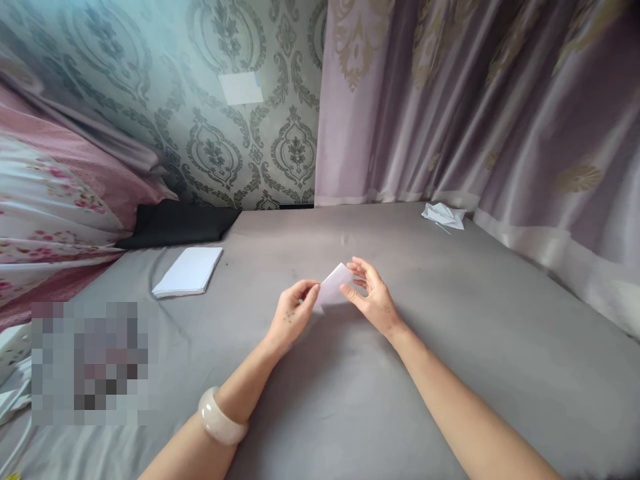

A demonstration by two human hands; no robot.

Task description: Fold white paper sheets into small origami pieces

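A small piece of white paper [331, 288], which looks folded, is held up tilted above the grey sheet. My left hand [295, 308] pinches its left edge between thumb and fingers; a pale bangle [223, 419] circles that wrist. At the paper's right edge is my right hand [375, 300], fingers spread and curved, the thumb in front of the paper. Whether the right thumb touches the paper I cannot tell.
On the grey sheet [320, 407], a stack of white paper [191, 270] lies to the left, with a black folded item [183, 223] behind it. Crumpled white paper [444, 215] sits far right by the curtain [400, 133]. A power strip [13, 350] and a blurred patch are at left.
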